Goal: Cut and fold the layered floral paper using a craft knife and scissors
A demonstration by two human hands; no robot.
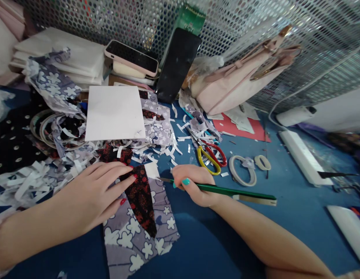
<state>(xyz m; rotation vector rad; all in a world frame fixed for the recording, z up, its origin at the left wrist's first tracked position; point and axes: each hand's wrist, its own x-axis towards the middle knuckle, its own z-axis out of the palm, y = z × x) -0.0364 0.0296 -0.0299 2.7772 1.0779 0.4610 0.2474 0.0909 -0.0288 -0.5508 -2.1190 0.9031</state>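
My left hand lies flat with its fingers stretched over the upper left edge of a black fabric piece with a red floral print. That piece tapers to a point and rests on grey-purple fabric with white flowers. My right hand is closed around long, slim green tweezers. Their thin metal tip points left, at the small white paper piece by the top of the dark fabric. I cannot tell whether the tip touches it.
Behind my hands lie a white square sheet, paper scraps and red-and-yellow-handled scissors. Tape rolls sit to the right. A pink phone, a black phone and a pink bag stand along the mesh wall.
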